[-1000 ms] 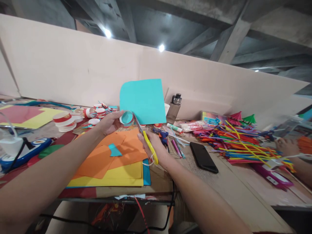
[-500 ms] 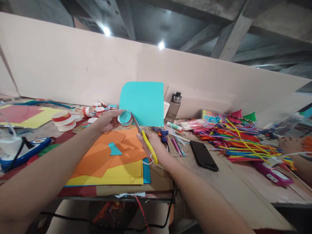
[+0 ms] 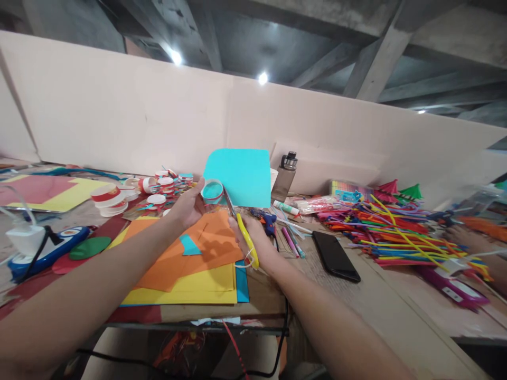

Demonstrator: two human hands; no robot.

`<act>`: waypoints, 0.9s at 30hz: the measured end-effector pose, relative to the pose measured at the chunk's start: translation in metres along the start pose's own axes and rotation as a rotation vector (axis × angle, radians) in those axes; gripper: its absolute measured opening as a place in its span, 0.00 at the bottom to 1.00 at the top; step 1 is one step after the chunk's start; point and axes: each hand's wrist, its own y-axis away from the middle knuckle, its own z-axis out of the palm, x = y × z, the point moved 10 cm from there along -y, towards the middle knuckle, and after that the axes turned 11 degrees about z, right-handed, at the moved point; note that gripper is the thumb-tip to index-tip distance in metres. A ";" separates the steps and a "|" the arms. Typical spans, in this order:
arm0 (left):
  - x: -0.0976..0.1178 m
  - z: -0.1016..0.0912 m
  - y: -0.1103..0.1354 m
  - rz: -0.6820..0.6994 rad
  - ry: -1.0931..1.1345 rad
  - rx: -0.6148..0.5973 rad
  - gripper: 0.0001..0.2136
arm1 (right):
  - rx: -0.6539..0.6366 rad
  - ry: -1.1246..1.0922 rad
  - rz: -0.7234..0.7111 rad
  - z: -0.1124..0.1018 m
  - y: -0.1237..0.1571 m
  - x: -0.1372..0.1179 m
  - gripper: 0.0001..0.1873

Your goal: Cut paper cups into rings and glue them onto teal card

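Observation:
My left hand (image 3: 189, 205) is closed on a small round paper cup (image 3: 212, 191) together with a turquoise paper sheet (image 3: 241, 176), held upright above the table. My right hand (image 3: 251, 236) grips yellow-handled scissors (image 3: 242, 231), whose blades reach up to the sheet's lower left edge beside the cup. Under both hands lie orange paper sheets (image 3: 206, 245) with a small turquoise scrap (image 3: 189, 246), on top of yellow paper (image 3: 190, 290).
Red-and-white paper cups (image 3: 109, 199) stand at the left, near a white charger (image 3: 27, 238). A black phone (image 3: 336, 256), pens (image 3: 291, 241), a bottle (image 3: 284, 177) and a heap of coloured pipe cleaners (image 3: 396, 232) lie to the right. Another person's hand (image 3: 475, 240) is at the far right.
The turquoise sheet has tipped lower and looks shorter. Both hands, cup and scissors stay together, with only a slight shift in the view.

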 end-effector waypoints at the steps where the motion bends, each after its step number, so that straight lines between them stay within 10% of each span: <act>1: 0.000 -0.003 0.000 0.002 -0.001 0.028 0.11 | 0.002 0.026 -0.007 0.001 0.001 -0.001 0.17; 7: 0.006 -0.017 -0.004 0.051 0.010 0.159 0.06 | 0.029 0.107 -0.089 0.006 0.001 -0.004 0.18; 27: 0.000 -0.010 -0.003 -0.011 -0.119 0.031 0.07 | -0.051 -0.020 0.011 0.006 0.005 -0.003 0.14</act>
